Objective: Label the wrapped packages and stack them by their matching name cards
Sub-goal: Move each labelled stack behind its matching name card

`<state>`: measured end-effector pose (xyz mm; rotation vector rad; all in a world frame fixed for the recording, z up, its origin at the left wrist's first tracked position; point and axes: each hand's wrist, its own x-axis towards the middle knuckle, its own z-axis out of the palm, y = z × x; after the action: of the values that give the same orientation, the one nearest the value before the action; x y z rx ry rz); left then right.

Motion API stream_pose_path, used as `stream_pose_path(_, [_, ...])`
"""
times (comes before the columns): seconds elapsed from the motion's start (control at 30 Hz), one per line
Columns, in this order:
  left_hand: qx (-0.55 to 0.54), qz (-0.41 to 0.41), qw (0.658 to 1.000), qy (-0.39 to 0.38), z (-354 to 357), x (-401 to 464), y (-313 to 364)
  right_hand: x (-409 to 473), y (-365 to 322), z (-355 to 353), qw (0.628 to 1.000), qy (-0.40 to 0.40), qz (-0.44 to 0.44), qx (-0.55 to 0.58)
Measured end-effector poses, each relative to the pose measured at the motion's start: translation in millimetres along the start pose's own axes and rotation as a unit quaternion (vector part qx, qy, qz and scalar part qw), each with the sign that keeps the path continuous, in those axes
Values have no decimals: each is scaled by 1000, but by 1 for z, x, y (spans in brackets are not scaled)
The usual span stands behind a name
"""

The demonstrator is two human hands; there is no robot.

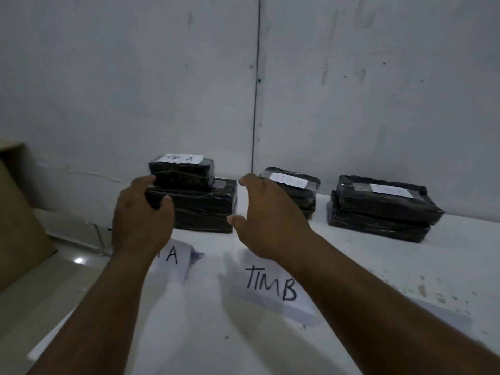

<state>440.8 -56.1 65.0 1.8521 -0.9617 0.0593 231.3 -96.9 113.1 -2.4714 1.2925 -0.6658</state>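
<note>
grey wall [351,77] fills the upper field, with a dark vertical seam [255,85] running down to the white table [405,266]. cardboard box [19,212] stands at far left, cut off by the frame edge. three stacks of black wrapped packages sit along the back of the table near the wall. right stack [381,209]: two packages, the upper one skewed on the lower, white label on top, writing unreadable. left stack [194,196]: a wide lower package with a smaller one on top bearing a label ending in "a". middle stack [295,190]: label reads roughly "tim b", its left end hidden behind the right hand. name card "tim b" [273,285] lies flat in front of the middle stack; another card ending in "a" [176,261] lies in front of the left stack, its left part covered by the left forearm. left hand [143,215] is curled around the left end of the left stack, fingertips on the upper package, thumb against the lower one. right hand [270,217] is spread, fingers relaxed, hovering between the left and middle stacks just beside the left stack's right end; contact cannot be told.
</note>
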Motion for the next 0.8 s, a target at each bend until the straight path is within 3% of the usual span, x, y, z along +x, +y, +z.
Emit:
stream_pose_path(0.2, [24, -78, 990, -115, -9, 62, -41, 77, -7, 47, 997, -41, -51, -45])
stream_pose_path(0.4, [1, -97, 976, -195, 4, 96, -58, 121, -1, 85, 993, -98, -34, -53])
stream_pose_path(0.57, [-25, -68, 972, -222, 13, 109, -59, 132, 16, 103, 995, -27, -64, -72])
stream_pose_path(0.8, [-38, -46, 961, -270, 37, 133, -58, 160, 35, 106, 995, -5, -54, -83])
